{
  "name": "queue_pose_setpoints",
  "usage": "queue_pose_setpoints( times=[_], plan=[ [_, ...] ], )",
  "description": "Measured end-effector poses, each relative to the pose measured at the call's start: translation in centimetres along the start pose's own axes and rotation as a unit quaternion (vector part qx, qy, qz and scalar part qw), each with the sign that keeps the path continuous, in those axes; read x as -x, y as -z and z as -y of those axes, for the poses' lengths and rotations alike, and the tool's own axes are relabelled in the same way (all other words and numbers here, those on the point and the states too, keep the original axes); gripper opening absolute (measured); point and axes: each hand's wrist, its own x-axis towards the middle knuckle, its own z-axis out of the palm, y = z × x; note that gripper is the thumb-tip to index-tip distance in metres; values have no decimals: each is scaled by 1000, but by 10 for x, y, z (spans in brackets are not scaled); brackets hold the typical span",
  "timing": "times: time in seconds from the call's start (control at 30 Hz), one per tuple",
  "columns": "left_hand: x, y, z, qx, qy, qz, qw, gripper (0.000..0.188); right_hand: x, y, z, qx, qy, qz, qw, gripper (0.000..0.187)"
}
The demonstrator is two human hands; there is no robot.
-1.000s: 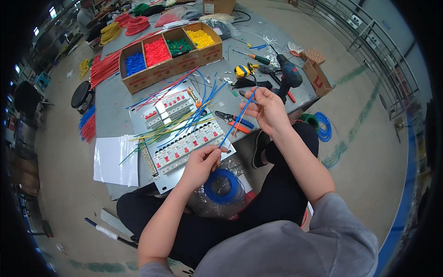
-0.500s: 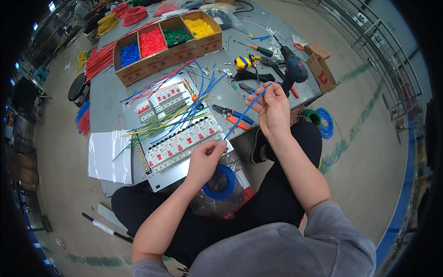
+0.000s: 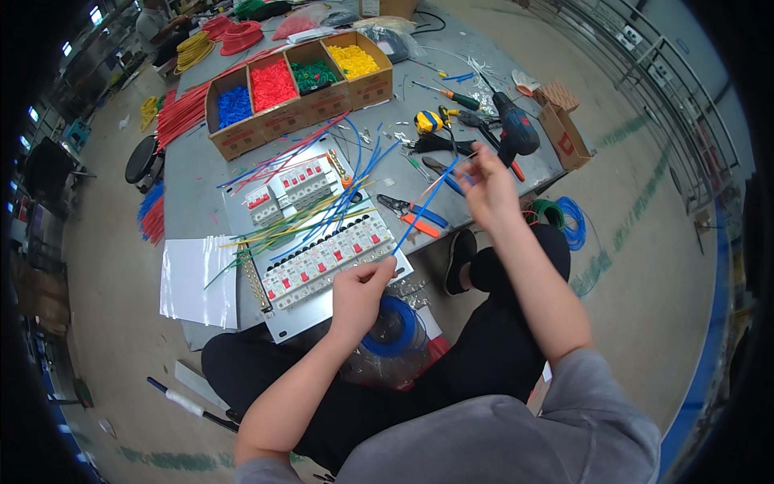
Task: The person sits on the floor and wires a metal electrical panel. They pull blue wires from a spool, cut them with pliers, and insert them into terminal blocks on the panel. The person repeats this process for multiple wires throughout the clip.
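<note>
My left hand (image 3: 360,292) pinches the lower end of a blue wire (image 3: 426,205) above the front corner of a metal mounting plate (image 3: 313,324). The wire slants up to the right. By its upper end is my right hand (image 3: 492,194), its fingers loosely bent, apart and slightly blurred, seemingly off the wire. On the plate sit a long row of circuit breakers (image 3: 324,260) with red switches and a smaller breaker group (image 3: 306,185). Loose blue, yellow and green wires (image 3: 322,211) lie across them. Wire strippers (image 3: 413,214) with orange and blue handles rest beside the plate.
A divided cardboard box (image 3: 290,121) holds blue, red, green and yellow caps. A cordless drill (image 3: 516,129), a tape measure (image 3: 429,122) and a screwdriver (image 3: 459,98) lie at the right. White plastic sheets (image 3: 199,282) are at the left edge; a blue wire coil (image 3: 393,331) sits below my hands.
My right hand's fingers have loosened from the wire's upper end and shifted slightly right and down. My left hand keeps its pinch. The whole view has shifted a little.
</note>
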Motion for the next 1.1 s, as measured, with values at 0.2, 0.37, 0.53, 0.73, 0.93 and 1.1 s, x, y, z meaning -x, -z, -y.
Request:
queue_pose_setpoints(
  times=[0.2, 0.37, 0.53, 0.73, 0.93, 1.1],
  plan=[
    [18, 13, 7, -26, 14, 15, 999, 39, -85, 6, -7, 156, 13, 29, 987, 19],
    [25, 31, 18, -2, 38, -14, 999, 37, -90, -12, -29, 268, -29, -41, 962, 31],
    [28, 43, 27, 20, 56, -9, 998, 37, 11, -54, -8, 506, 482, 255, 668, 22],
    [25, 43, 33, 27, 57, 4, 998, 35, 99, -67, -51, 560, 396, 578, 442, 20],
    [25, 47, 34, 30, 68, 12, 997, 34, 89, -72, -48, 565, 343, 620, 423, 23],
    [24, 48, 41, 26, 44, 31, 998, 34, 92, -76, -51, 595, 372, 602, 380, 24]
  ],
)
